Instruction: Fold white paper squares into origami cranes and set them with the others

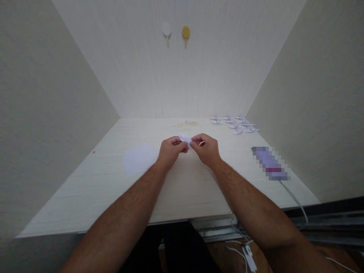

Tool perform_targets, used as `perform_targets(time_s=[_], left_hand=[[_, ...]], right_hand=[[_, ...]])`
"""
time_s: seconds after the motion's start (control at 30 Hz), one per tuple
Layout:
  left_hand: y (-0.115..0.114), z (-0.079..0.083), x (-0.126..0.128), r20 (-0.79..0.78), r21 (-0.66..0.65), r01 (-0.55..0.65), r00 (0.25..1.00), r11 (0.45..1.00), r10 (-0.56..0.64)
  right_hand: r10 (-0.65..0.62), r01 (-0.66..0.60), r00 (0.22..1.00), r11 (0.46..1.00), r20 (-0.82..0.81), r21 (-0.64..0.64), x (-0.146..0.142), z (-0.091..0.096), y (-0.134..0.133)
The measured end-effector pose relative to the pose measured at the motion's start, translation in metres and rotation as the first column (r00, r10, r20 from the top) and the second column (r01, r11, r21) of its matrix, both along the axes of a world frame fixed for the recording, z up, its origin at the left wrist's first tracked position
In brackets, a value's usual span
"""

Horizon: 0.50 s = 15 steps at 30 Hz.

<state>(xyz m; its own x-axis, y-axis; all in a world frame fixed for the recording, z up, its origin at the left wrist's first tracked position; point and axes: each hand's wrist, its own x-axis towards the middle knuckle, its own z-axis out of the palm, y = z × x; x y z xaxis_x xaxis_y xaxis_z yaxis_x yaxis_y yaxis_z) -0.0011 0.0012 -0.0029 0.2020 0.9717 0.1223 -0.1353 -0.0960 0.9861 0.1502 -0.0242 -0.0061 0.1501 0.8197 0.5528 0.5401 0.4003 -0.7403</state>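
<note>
Both hands, left hand and right hand, pinch small folded paper; tip points up-left.

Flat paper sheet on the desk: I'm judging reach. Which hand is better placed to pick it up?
Probably left: the left hand lies just right of the flat paper sheet, while the right hand sits farther right; both pinch the folded paper.

A pale wooden table fills the alcove. Small folded paper cranes cluster at its far right. A flat pale sheet lies left of centre. At the right sits a pixelated oblong, with a white cable leaving its near end. A white hook and a yellow hook hang side by side on the far wall
</note>
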Motion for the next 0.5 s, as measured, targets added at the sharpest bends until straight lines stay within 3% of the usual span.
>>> perform_targets(time_s=[0.17, 0.5], left_hand=[[-0.0004, -0.0002, -0.0015, -0.091, 0.047, -0.010, 0.996, 0.999, 0.014], [0.0011, -0.0013, -0.0036, -0.185, 0.085, 0.057, 0.982, 0.995, -0.040]], right_hand=[[0.061, -0.061, 0.998, 0.998, -0.017, -0.005, 0.0010, 0.0001, 0.0002], [0.156, -0.196, 0.966, 0.962, -0.208, -0.188, 0.0040, 0.0058, 0.0013]])
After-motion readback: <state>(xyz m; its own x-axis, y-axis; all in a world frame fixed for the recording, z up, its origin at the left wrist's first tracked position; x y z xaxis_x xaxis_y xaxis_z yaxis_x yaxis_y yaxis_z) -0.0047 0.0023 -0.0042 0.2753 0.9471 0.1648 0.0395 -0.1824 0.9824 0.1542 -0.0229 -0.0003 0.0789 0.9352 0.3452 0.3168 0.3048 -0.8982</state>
